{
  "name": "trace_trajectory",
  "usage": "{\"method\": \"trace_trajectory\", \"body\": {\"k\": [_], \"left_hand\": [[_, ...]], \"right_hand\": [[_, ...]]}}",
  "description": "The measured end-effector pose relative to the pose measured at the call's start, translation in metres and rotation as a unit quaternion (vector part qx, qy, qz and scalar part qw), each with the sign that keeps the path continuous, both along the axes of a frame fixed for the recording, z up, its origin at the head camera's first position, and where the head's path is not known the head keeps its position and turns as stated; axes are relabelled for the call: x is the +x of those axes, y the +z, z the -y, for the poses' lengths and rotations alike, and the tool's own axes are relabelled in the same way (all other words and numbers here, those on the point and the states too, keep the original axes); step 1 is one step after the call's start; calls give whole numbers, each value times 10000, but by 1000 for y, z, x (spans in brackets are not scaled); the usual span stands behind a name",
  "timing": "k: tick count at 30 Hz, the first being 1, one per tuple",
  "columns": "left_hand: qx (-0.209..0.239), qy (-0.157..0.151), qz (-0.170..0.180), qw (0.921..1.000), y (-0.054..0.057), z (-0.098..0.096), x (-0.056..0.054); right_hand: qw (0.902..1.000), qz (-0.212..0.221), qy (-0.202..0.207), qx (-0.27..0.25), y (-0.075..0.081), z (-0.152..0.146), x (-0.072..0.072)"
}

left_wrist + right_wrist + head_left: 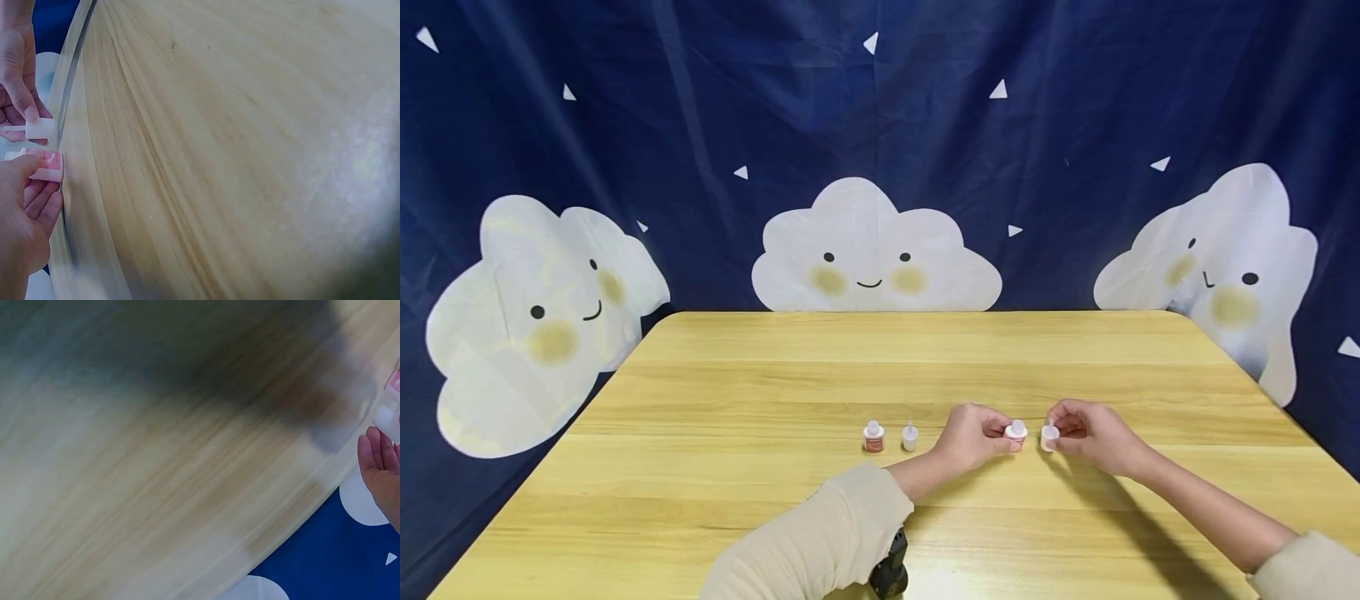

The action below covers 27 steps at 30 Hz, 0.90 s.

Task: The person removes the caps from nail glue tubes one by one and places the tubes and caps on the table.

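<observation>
My left hand (967,437) grips a small white bottle with a pink label (1016,434) between thumb and fingers, its narrow neck pointing up and uncapped. Just to the right, my right hand (1097,435) pinches a white cap (1049,438). In the left wrist view a thin stem sticks out of this cap (41,128), which is held close beside the pink-labelled bottle (52,166) but apart from it. Only the fingers and part of the palm of the right hand (382,476) show at the edge of the right wrist view.
Left of my hands, a second small bottle with a reddish label (874,442) stands uncapped on the wooden table (737,400). Next to it, another white cap (910,439) rests with its stem upward. A dark blue curtain (865,108) with cloud prints hangs behind the table.
</observation>
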<state>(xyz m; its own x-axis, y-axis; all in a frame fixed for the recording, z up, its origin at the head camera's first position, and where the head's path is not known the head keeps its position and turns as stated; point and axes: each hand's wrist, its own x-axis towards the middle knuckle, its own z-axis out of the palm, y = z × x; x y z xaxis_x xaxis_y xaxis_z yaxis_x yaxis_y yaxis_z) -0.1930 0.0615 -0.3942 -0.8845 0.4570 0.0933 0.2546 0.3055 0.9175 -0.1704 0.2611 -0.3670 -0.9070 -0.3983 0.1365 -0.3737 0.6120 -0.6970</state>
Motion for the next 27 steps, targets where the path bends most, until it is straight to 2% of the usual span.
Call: {"method": "trace_trajectory", "body": {"k": [13,21,27], "left_hand": [[-71,-44,-191,9998,-1,1,-1],[57,-13,-66,10000,-1,1,-1],[59,-10,-43,10000,1,1,-2]], "right_hand": [[9996,77,-17,-275,-9,-1,-2],[9991,-149,66,-394,-11,0,-3],[9984,145,212,-497,-11,-3,-2]]}}
